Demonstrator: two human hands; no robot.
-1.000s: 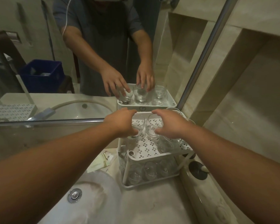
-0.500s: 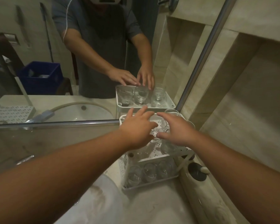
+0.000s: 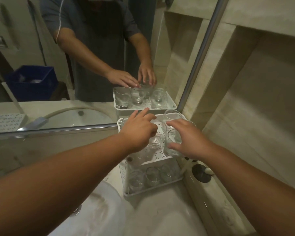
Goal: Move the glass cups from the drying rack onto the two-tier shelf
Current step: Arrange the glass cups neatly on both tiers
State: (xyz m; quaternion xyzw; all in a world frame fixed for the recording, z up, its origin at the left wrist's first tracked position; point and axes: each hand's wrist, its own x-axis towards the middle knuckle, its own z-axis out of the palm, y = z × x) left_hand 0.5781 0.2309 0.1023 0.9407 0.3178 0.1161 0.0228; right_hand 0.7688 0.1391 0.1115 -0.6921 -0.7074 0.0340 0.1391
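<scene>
Left hand (image 3: 138,132) now flatter, fingers (image 3: 143,113) extended.

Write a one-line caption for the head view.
Left hand and right hand hover open over clear glass cups on the white two-tier shelf beside a mirror.

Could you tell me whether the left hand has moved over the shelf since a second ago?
Yes: the left hand moved right across the shelf's top tier, fingers uncurling.
</scene>
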